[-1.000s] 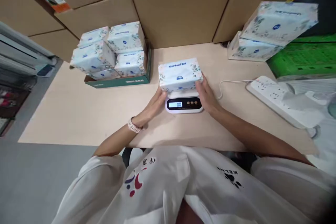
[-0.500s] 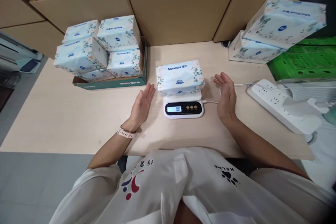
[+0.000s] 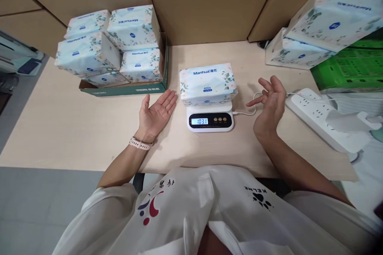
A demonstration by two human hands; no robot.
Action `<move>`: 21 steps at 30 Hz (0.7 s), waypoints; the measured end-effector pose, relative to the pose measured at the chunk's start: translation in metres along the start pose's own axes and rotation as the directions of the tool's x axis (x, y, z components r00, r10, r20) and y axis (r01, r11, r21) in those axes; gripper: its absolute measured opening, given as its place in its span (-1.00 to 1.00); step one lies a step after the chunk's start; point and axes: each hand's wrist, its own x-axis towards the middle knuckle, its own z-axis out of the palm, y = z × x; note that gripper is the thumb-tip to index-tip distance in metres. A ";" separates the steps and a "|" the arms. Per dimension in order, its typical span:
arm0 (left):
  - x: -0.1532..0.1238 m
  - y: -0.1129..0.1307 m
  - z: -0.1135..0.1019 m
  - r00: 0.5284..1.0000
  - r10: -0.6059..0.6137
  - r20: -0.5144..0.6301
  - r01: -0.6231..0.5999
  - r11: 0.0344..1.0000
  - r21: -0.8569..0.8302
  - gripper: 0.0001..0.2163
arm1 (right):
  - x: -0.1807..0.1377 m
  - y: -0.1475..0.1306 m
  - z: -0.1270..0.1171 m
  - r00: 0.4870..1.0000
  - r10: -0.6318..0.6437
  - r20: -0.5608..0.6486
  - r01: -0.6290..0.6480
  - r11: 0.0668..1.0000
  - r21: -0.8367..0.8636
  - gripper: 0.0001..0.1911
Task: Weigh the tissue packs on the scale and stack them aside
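A tissue pack [image 3: 208, 85] with blue lettering and a floral print rests on a white digital scale [image 3: 210, 127], whose lit display reads 103.1. Left of the pack, my left hand [image 3: 157, 114] lies palm up with its fingers stretched out, apart from the pack and holding nothing. On the other side my right hand [image 3: 271, 105] is raised beside the pack, fingers apart and empty, not touching it. A white cable [image 3: 247, 113] runs from the scale's right side and passes behind my right hand.
A green open carton [image 3: 125, 89] at the back left holds several tissue packs. Two more packs [image 3: 302, 53] are stacked at the back right beside a green crate [image 3: 344, 67]. A white power strip [image 3: 323, 117] lies on the right. Large cardboard boxes [image 3: 203, 4] line the back.
The display has gone from 0.0 to 103.1. My left hand has turned palm up and shifted slightly left; my right hand has moved right, its fingers spreading. The pack stays on the scale.
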 end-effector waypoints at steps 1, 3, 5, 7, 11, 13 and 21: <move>0.000 0.001 0.000 1.000 0.000 0.002 0.000 1.000 -0.006 -0.33 | 0.000 0.001 0.000 1.000 0.007 -0.004 -0.007 1.000 0.005 -0.37; 0.000 0.003 0.000 1.000 0.006 0.008 -0.006 1.000 -0.009 -0.32 | 0.002 0.007 0.000 1.000 0.008 -0.008 -0.008 1.000 0.012 -0.35; -0.001 0.003 0.000 1.000 0.012 0.015 -0.012 1.000 -0.004 -0.33 | 0.005 0.016 -0.001 1.000 -0.013 -0.012 0.013 1.000 0.011 -0.30; -0.002 0.002 0.000 1.000 0.012 0.023 -0.012 1.000 0.008 -0.33 | 0.007 0.025 -0.001 0.999 -0.045 -0.024 0.046 0.999 0.014 -0.26; -0.004 0.000 0.002 0.999 0.000 0.035 -0.002 0.999 0.040 -0.33 | 0.009 0.031 -0.002 0.995 -0.098 -0.016 0.099 0.994 0.036 -0.34; -0.005 -0.001 0.003 0.999 -0.002 0.045 0.000 0.999 0.049 -0.33 | 0.008 0.027 -0.002 0.994 -0.105 -0.002 0.105 0.994 0.034 -0.38; -0.009 0.000 0.008 0.998 0.006 0.063 -0.014 0.992 0.127 -0.30 | 0.001 0.001 0.000 0.999 -0.049 0.010 0.050 0.997 -0.053 -0.47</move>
